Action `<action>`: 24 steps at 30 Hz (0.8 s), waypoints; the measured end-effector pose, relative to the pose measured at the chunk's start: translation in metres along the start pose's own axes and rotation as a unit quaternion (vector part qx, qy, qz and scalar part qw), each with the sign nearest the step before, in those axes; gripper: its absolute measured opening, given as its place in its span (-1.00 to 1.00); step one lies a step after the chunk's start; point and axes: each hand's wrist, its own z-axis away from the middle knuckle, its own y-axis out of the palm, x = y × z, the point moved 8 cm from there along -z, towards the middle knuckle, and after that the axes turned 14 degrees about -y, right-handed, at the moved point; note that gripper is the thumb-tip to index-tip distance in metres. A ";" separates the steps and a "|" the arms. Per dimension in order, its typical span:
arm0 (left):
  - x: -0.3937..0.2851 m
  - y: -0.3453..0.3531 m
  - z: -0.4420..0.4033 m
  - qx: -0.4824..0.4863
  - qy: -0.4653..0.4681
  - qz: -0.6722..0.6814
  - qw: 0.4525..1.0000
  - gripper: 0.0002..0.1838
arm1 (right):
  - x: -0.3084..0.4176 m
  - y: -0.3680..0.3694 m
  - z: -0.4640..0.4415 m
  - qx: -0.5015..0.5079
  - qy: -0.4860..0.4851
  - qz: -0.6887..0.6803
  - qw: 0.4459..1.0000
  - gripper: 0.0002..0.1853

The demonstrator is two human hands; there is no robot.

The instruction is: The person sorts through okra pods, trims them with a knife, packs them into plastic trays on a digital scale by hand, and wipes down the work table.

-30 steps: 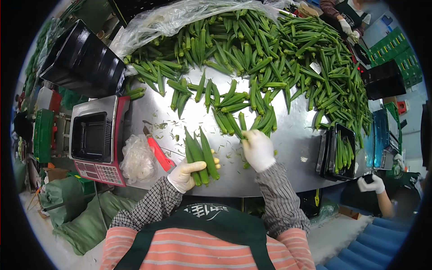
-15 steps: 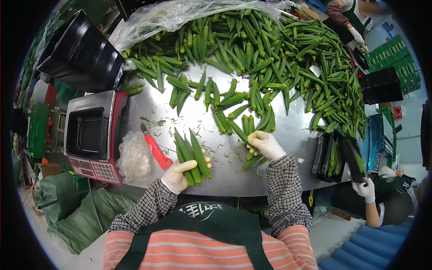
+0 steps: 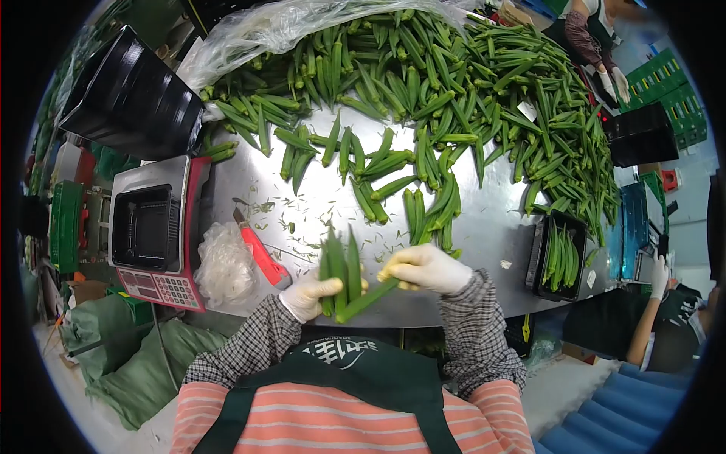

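Observation:
My left hand [image 3: 308, 293], in a white glove, is closed around several okra pods [image 3: 339, 265] that point away from me over the table's near edge. Between the fingertips of my gloved right hand [image 3: 427, 268] is one end of a single okra pod [image 3: 366, 300]; its other end meets the bunch in my left hand. Beyond my hands, loose okra [image 3: 393, 185] lies in small groups on the metal table. A red-handled knife [image 3: 262, 256] rests left of my left hand, beside a crumpled clear plastic bag [image 3: 227, 265].
A scale [image 3: 156, 290] bearing an empty black tray [image 3: 146, 227] stands at left. Okra is heaped [image 3: 454, 68] across the back under plastic film [image 3: 302, 30]. At right is a black tray [image 3: 538, 280] of okra. Co-workers' gloved hands show at right [image 3: 659, 276] and upper right [image 3: 614, 83].
My right hand has picked up an okra pod and brought it left to the bunch in my left hand. At right, a co-worker's hand and a black tray have moved off the okra-filled tray.

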 end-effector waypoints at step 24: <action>-0.010 -0.026 0.015 0.047 0.111 0.153 0.981 -0.32 | -0.033 -0.013 -0.020 -0.099 -0.124 -0.433 0.887 -0.59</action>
